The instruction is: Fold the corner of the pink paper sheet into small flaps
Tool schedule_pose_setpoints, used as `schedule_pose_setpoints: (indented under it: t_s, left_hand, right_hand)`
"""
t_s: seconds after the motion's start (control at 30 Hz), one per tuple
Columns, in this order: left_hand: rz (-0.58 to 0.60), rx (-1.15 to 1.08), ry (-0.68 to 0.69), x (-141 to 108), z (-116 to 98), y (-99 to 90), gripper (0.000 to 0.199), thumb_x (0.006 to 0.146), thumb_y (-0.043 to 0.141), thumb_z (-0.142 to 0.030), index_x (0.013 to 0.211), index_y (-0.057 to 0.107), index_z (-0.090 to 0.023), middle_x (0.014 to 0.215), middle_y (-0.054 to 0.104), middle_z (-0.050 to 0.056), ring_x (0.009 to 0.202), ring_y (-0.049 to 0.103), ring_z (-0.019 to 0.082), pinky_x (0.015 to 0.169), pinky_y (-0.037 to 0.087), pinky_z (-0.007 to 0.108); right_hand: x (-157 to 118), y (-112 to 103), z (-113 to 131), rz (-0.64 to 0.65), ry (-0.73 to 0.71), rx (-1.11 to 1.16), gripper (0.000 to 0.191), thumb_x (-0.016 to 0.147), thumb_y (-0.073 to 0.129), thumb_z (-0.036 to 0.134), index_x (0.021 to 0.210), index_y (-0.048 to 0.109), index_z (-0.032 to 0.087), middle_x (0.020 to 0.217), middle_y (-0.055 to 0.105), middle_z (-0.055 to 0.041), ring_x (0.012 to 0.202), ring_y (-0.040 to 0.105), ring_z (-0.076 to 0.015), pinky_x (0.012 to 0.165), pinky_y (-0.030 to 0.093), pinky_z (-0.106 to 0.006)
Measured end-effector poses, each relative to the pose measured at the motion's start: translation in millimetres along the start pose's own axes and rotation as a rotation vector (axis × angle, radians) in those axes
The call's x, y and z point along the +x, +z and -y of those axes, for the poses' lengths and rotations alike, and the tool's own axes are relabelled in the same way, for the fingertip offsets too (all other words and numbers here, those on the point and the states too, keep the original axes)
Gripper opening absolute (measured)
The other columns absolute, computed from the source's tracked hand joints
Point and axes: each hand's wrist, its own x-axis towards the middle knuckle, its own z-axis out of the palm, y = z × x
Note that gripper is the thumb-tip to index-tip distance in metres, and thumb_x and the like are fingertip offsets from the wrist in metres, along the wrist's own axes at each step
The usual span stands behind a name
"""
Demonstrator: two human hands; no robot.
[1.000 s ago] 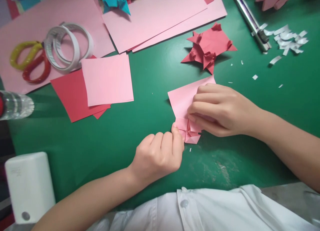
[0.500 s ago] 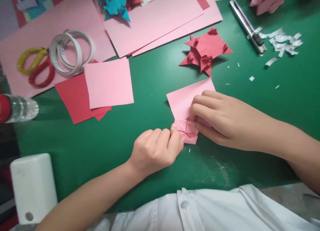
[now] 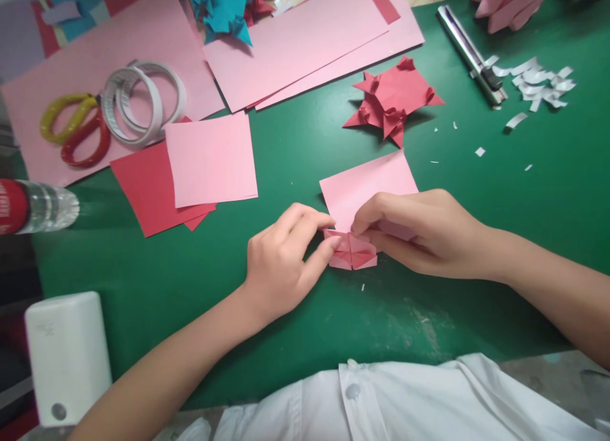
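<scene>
A pink paper (image 3: 366, 180) lies on the green table, its upper part a flat panel and its lower end folded small with creased flaps. My left hand (image 3: 290, 260) has thumb and index finger on the left edge of the folded end, pinching it. From the right, my right hand (image 3: 424, 234) pinches the top of the same folded part near its middle, covering some of the panel. Just above the paper sits a folded red paper figure (image 3: 395, 98) with pointed corners.
Pink squares (image 3: 212, 161) overlap red sheets (image 3: 147, 190) at left. Beyond are scissors (image 3: 79, 128), tape rolls (image 3: 157, 104) and large pink sheets (image 3: 305, 53). A bottle (image 3: 47, 206) and white device (image 3: 69, 358) stand far left. A cutter (image 3: 471, 53) and paper scraps (image 3: 543, 85) lie upper right.
My left hand has opened from a tight fist-like grip into a looser pinch farther up the left edge. My right fingers have shifted slightly left, and the folded end's flaps have changed shape.
</scene>
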Motion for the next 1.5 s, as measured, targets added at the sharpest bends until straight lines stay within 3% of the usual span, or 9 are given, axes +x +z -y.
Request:
schedule_pose_setpoints:
  t_s: [0.13,0.27,0.4,0.57,0.77,0.97,1.27,1.5]
  left_hand:
    - [0.068,-0.258,-0.009,4.5,2.2,-6.5,0.013,0.089,0.056,-0.021,0.08,0.064,-0.018,0.076,0.065,-0.001,0.056,0.048,0.006,0.053,0.036,0.02]
    - [0.08,-0.36,-0.014,5.4,2.8,-8.5,0.01,0.086,0.06,-0.018,0.077,0.066,-0.017,0.071,0.064,-0.002,0.054,0.047,0.006,0.051,0.034,0.021]
    - [0.08,-0.389,-0.006,4.7,3.1,-8.4,0.01,0.084,0.062,-0.016,0.076,0.067,-0.017,0.069,0.064,-0.002,0.054,0.048,0.006,0.05,0.034,0.021]
    - [0.057,-0.394,0.01,5.8,1.6,-7.3,0.01,0.083,0.063,-0.017,0.075,0.068,-0.018,0.068,0.066,-0.001,0.053,0.049,0.007,0.05,0.037,0.02]
    - [0.032,-0.361,-0.005,7.6,-1.2,-7.3,0.013,0.08,0.061,-0.015,0.07,0.067,-0.018,0.065,0.065,-0.001,0.05,0.045,0.006,0.049,0.037,0.02]
    - [0.08,-0.376,-0.023,7.2,-0.9,-8.2,0.013,0.082,0.059,-0.016,0.071,0.066,-0.018,0.065,0.063,-0.002,0.051,0.044,0.006,0.049,0.034,0.021]
    - [0.114,-0.391,-0.013,6.5,1.6,-8.6,0.023,0.087,0.054,-0.02,0.065,0.06,-0.016,0.059,0.057,-0.001,0.053,0.047,0.008,0.052,0.035,0.023]
    - [0.001,-0.422,0.023,5.7,4.0,-11.3,0.021,0.086,0.057,-0.015,0.065,0.06,-0.015,0.057,0.054,-0.002,0.054,0.047,0.008,0.051,0.036,0.021]
  right_hand:
    - [0.0,2.5,2.3,-0.067,-0.003,-0.002,0.009,0.088,0.049,0.012,0.091,0.051,0.02,0.077,0.063,0.0031,0.061,0.056,-0.0051,0.056,0.043,-0.016]
    - [0.9,4.8,5.9,-0.067,0.02,0.072,0.009,0.087,0.052,0.013,0.093,0.055,0.018,0.076,0.066,0.0023,0.061,0.059,-0.0054,0.054,0.044,-0.015]
    - [1.6,7.1,7.6,-0.004,0.052,0.172,0.007,0.089,0.052,0.018,0.092,0.057,0.016,0.075,0.069,0.0001,0.059,0.061,-0.0062,0.051,0.045,-0.015]
    - [2.3,11.6,8.2,-0.029,0.067,0.123,0.01,0.091,0.051,0.023,0.086,0.057,0.017,0.07,0.067,0.0014,0.056,0.059,-0.0064,0.049,0.043,-0.016]
    - [2.6,19.4,10.4,-0.118,0.029,0.063,0.012,0.088,0.046,0.013,0.083,0.055,0.019,0.067,0.061,0.001,0.057,0.054,-0.0088,0.051,0.041,-0.02]
    - [3.6,21.1,12.1,-0.148,0.026,0.085,0.019,0.084,0.042,0.003,0.078,0.053,0.018,0.065,0.056,0.0022,0.056,0.05,-0.0076,0.052,0.039,-0.019]
    - [4.2,18.1,10.3,-0.162,0.19,0.334,0.012,0.09,0.052,0.022,0.082,0.057,0.015,0.066,0.06,0.0011,0.052,0.054,-0.0062,0.048,0.04,-0.018]
    - [4.1,14.8,8.2,-0.132,0.264,0.414,0.015,0.091,0.051,0.027,0.082,0.056,0.016,0.064,0.06,0.0015,0.054,0.056,-0.0074,0.049,0.042,-0.018]
